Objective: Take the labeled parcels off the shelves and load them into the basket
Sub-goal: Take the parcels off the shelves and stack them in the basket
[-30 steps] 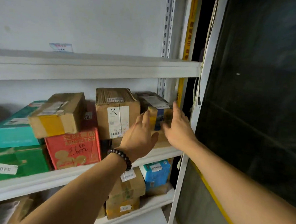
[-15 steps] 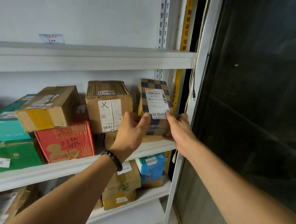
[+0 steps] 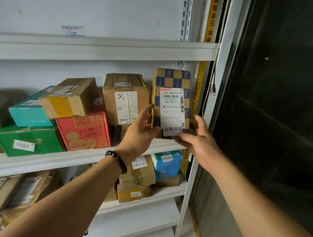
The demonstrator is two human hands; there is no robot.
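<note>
From the head view the job looks barely begun: no basket is in sight, and the white metal shelves (image 3: 76, 158) carry many boxes. To the left of the left hand (image 3: 139, 135) stand a brown cardboard box marked with an X (image 3: 125, 101), a red printed carton (image 3: 81, 130) and a green carton with a small white sticker (image 3: 27, 141); below the hands, on the next shelf down, sit a tan taped box (image 3: 139, 174) and a blue box (image 3: 167, 166). The one parcel in hand is the blue-and-tan checkered cardboard parcel (image 3: 172, 79), upright between the two hands, its white shipping label facing the camera, its lower end near the shelf's front lip. Whether it has cleared what lies under it, I cannot tell. The left hand grips its left edge, thumb in front and fingers curved behind. The right hand (image 3: 200, 145) holds the bottom right corner, thumb pressed on the label's lower edge, fingers half-curled beside it. Carrying it to the basket is yet to come
</note>
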